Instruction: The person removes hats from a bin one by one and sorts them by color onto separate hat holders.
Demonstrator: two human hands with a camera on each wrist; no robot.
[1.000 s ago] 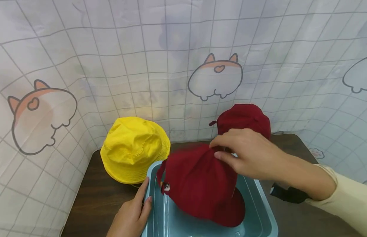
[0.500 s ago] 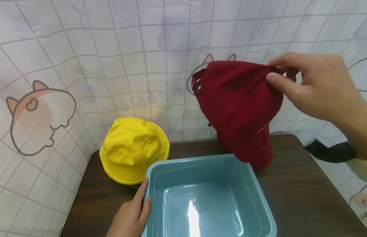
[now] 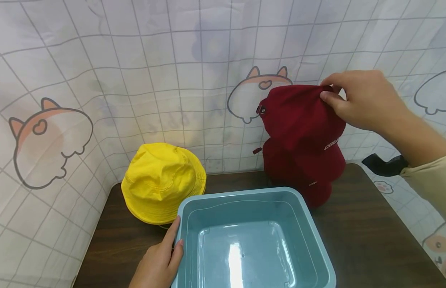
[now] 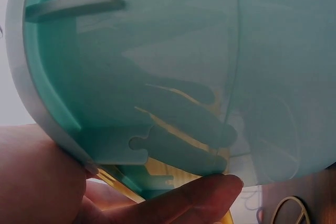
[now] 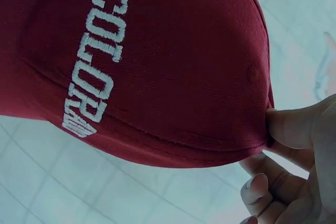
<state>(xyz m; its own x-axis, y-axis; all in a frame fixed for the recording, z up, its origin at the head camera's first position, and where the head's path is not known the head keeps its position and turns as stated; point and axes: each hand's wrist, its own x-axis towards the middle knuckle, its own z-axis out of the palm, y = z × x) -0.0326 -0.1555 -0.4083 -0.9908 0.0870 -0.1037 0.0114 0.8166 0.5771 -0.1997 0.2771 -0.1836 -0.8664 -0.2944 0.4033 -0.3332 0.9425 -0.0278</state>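
Observation:
My right hand (image 3: 367, 100) pinches the crown of a dark red baseball cap (image 3: 305, 116) between thumb and fingers. White embroidered letters show on the cap's front (image 5: 157, 66) in the right wrist view. Right below and behind it, a second dark red cap (image 3: 280, 164) stands at the back right of the table; the held cap overlaps it in the head view. At the left wall of a light blue plastic basin (image 3: 241, 195), my left hand (image 3: 158, 256) grips the rim. Nothing lies inside the basin.
A yellow bucket hat (image 3: 161, 180) sits at the back left of the dark wooden table (image 3: 370, 236), close beside the basin. Behind the table hangs a white gridded curtain (image 3: 165, 80) with cartoon animals.
My right hand has lifted the red cap up out of the basin and carried it right, over the second cap, lowering it slightly at the end. The left hand has stayed at the rim.

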